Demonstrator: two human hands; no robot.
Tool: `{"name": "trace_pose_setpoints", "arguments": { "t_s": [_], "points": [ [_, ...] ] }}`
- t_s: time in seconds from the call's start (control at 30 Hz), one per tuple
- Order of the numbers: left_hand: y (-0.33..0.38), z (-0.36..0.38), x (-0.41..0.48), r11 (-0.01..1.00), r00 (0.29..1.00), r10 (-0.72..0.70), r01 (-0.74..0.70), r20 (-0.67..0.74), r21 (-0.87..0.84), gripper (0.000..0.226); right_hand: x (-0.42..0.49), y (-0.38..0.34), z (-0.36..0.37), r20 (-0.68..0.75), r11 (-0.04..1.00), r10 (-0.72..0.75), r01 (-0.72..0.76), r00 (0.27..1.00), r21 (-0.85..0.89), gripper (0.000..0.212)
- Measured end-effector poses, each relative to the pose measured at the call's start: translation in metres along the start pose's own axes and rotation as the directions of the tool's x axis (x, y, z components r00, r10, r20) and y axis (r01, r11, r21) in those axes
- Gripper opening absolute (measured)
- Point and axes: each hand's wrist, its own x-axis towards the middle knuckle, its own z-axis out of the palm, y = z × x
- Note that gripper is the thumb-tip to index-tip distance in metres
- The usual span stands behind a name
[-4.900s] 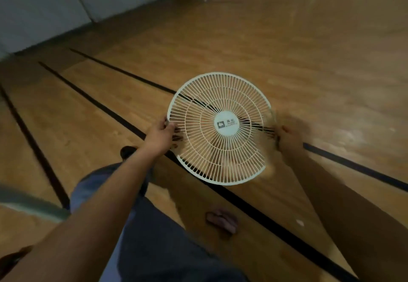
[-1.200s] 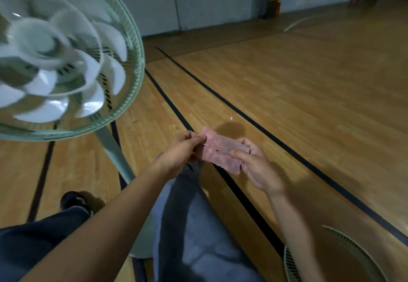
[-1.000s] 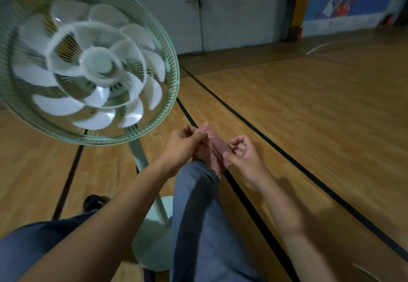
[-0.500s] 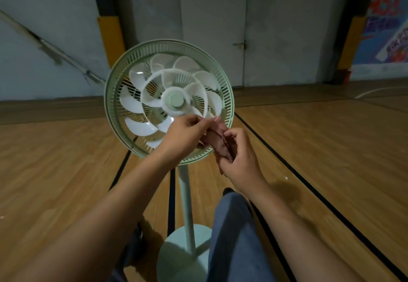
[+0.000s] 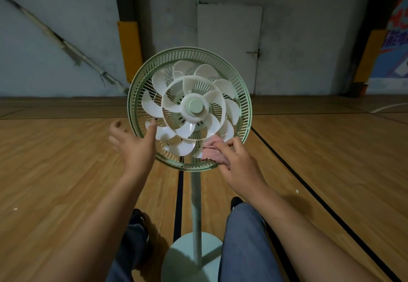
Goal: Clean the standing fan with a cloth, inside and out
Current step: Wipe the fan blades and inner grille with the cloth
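My right hand (image 5: 239, 162) curls its fingers (image 5: 231, 145) around the pink cloth (image 5: 213, 152), pressing it at the lower right of the fan (image 5: 189, 109) in the frame's centre. My left hand (image 5: 134, 147) is spread open, thumb touching the fan's lower-left rim. The wooden floor (image 5: 66, 160) lies below.

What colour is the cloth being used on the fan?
Pink. The head view shows the cloth bunched under the right hand at the fan's lower blades.
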Motion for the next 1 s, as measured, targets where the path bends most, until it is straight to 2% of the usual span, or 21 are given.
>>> {"name": "trace_pose_setpoints", "arguments": {
  "t_s": [0.1,0.2,0.27,0.47,0.57,0.73,0.87,1.0],
  "points": [
    [-0.012,0.003,0.005,0.932,0.964,-0.207,0.247,0.168,-0.266,0.076,0.011,-0.005,0.002,0.014,0.996,-0.04,0.041,0.999,-0.085,0.055],
    [-0.02,0.011,0.009,0.854,0.907,-0.264,0.378,0.33,-0.357,0.045,0.017,-0.006,0.004,0.012,0.989,-0.047,0.048,0.999,-0.14,0.051],
    [-0.021,0.014,0.008,0.852,0.904,-0.266,0.383,0.335,-0.358,0.037,0.02,-0.007,0.005,0.017,0.985,-0.037,0.039,0.999,-0.166,0.046],
    [-0.022,0.022,0.008,0.888,0.945,-0.225,0.3,0.239,-0.348,0.032,0.024,-0.01,0.014,0.095,0.972,0.03,-0.006,0.995,-0.236,0.029],
    [-0.023,0.024,0.008,0.895,0.953,-0.225,0.285,0.205,-0.343,0.03,0.024,-0.012,0.019,0.126,0.979,0.042,-0.015,0.991,-0.202,0.032],
    [-0.023,0.026,0.009,0.895,0.952,-0.242,0.294,0.187,-0.337,0.032,0.022,-0.015,0.023,0.232,0.993,-0.021,0.048,0.972,-0.111,0.036],
    [-0.026,0.026,0.011,0.898,0.95,-0.255,0.302,0.18,-0.321,0.027,0.027,-0.003,0.007,0.198,0.991,-0.056,0.079,0.979,-0.112,0.036],
    [-0.029,0.027,0.012,0.898,0.948,-0.261,0.308,0.185,-0.313,0.031,0.034,0.011,-0.016,0.16,0.976,-0.079,0.109,0.984,-0.187,0.04]
  ]
}}
